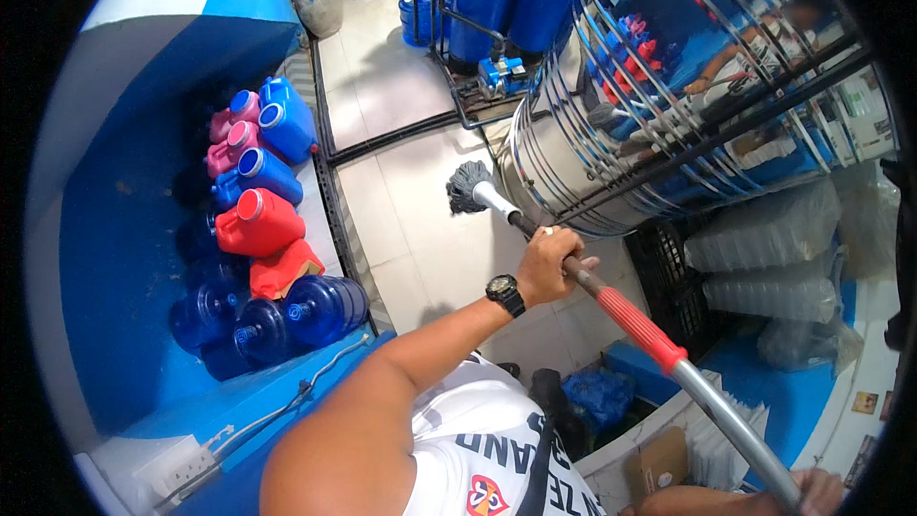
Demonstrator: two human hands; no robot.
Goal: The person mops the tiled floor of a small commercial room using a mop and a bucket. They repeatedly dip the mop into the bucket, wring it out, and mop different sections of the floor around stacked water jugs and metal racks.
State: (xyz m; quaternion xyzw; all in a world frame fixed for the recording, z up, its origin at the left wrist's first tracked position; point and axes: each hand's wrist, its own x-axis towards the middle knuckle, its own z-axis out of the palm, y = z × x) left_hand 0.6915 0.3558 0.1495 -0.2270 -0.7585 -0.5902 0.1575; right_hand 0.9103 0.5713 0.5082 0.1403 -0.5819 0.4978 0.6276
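A mop with dark grey strands (467, 187) and a white collar (494, 199) rests its head on the pale tiled floor. Its pole (642, 327), grey with a red grip sleeve, slants from the mop head down to the lower right. My left hand (556, 266), with a black watch at its wrist, is wrapped round the lower pole near the collar. Close to the lower right rim, my right hand (820, 495) grips the upper end of the pole. Part of that hand is cut off by the dark rim.
Blue, pink and red water jugs (260, 222) and round blue bottles (327, 310) line the left side. A shiny steel tank (659, 86) with ribs stands right of the mop. Dark floor pipes or channels (392, 137), a pump (502, 76) and black crates (669, 272) border the tiles.
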